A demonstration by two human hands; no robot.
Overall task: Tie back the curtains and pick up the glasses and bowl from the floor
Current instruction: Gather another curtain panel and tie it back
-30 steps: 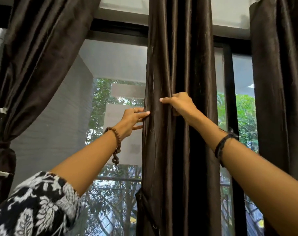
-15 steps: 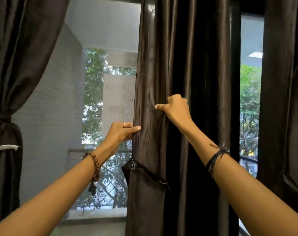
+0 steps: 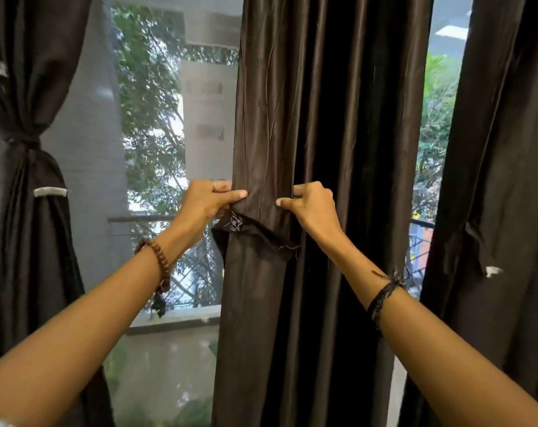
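A dark brown middle curtain (image 3: 307,118) hangs straight down in front of the window. My left hand (image 3: 210,200) pinches its left edge, thumb lying on the front of the fabric. My right hand (image 3: 311,204) grips a fold a little to the right at the same height. Just below both hands a dark fabric tie-back strap (image 3: 255,234) with loose threads hangs from the curtain. The left curtain (image 3: 24,149) is bunched and tied at its waist. A third curtain (image 3: 508,149) hangs loose on the right. No glasses or bowl are in view.
The window glass (image 3: 157,149) behind shows trees, a building and a balcony railing. A white sill (image 3: 175,318) runs below it. White tabs (image 3: 50,192) sit on the left curtain, and a white tab (image 3: 493,270) on the right curtain.
Both hands have slid down the middle curtain and come closer together, now level just above the tie-back strap. The view has tilted downward.
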